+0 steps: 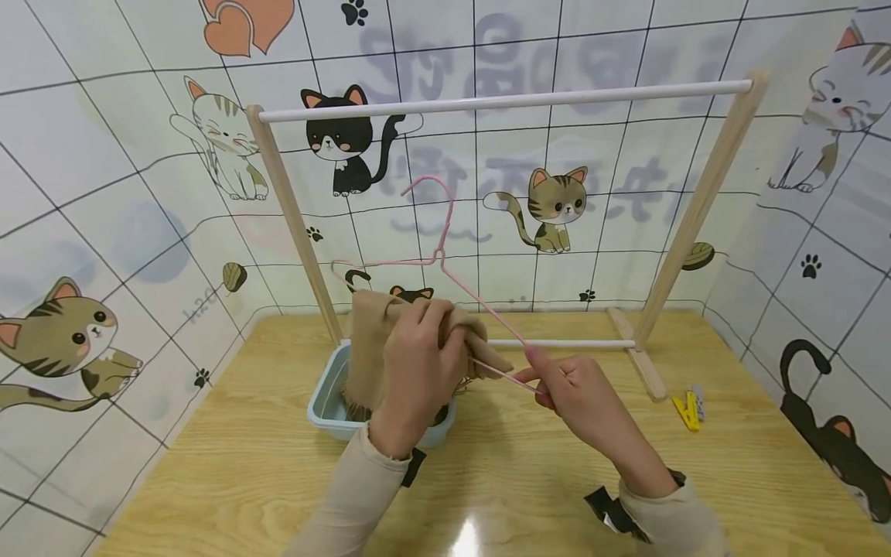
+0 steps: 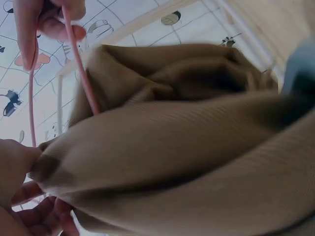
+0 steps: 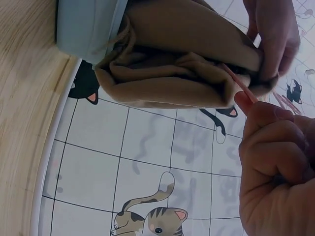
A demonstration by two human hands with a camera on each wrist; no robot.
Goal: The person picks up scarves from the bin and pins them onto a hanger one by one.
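A tan fringed scarf (image 1: 369, 340) is bunched in my left hand (image 1: 421, 356), its fringed end hanging down into a light blue basin (image 1: 334, 424). My right hand (image 1: 581, 391) grips one end of a pink wire hanger (image 1: 487, 305), whose hook points up and to the left. The hanger's lower bar enters the scarf's folds, as the left wrist view shows with the pink bar (image 2: 81, 73) going behind the cloth (image 2: 162, 147). In the right wrist view, the fingers of my right hand (image 3: 275, 147) pinch the bar close beside the scarf (image 3: 172, 93).
Behind my hands stands a wooden rack with a white top rod (image 1: 501, 100) and a white lower rod (image 1: 564, 343). A yellow clothespin (image 1: 687, 411) and a grey one (image 1: 698, 402) lie on the wooden table (image 1: 529, 480) at the right. A cat-patterned wall covering surrounds the table.
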